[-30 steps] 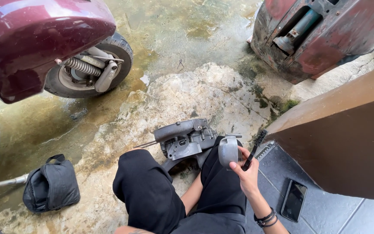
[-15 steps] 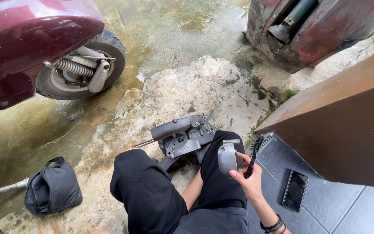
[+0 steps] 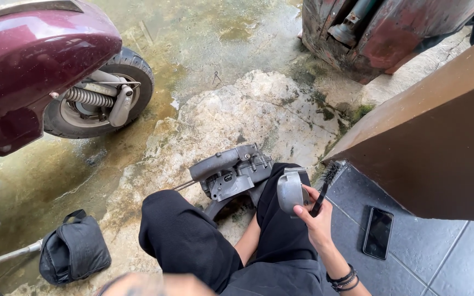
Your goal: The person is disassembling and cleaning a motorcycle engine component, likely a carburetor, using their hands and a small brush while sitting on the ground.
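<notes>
A person squatted on a cracked concrete floor [image 3: 248, 109], the right hand [image 3: 315, 219] raised over the right knee with a small grey metal cover [image 3: 291, 189] and a black brush [image 3: 325, 186] both held in it. The fingers [image 3: 298, 210] were curled narrowly around the cover's lower edge, the thumb pressing the brush handle, whose bristles pointed up beside a brown wall [image 3: 434, 148]. Just left of the cover, between the knees, a grey engine part [image 3: 230, 172] lay on the floor with a thin rod sticking out to its left. The left hand was hidden behind the leg, so its grip could not be told. A black bag [image 3: 74, 249] sat closed near the left knee, its contents unseen. A phone [image 3: 378, 233] lay on dark tiles [image 3: 440, 257]. A maroon scooter [image 3: 39, 66] stood nearby.
</notes>
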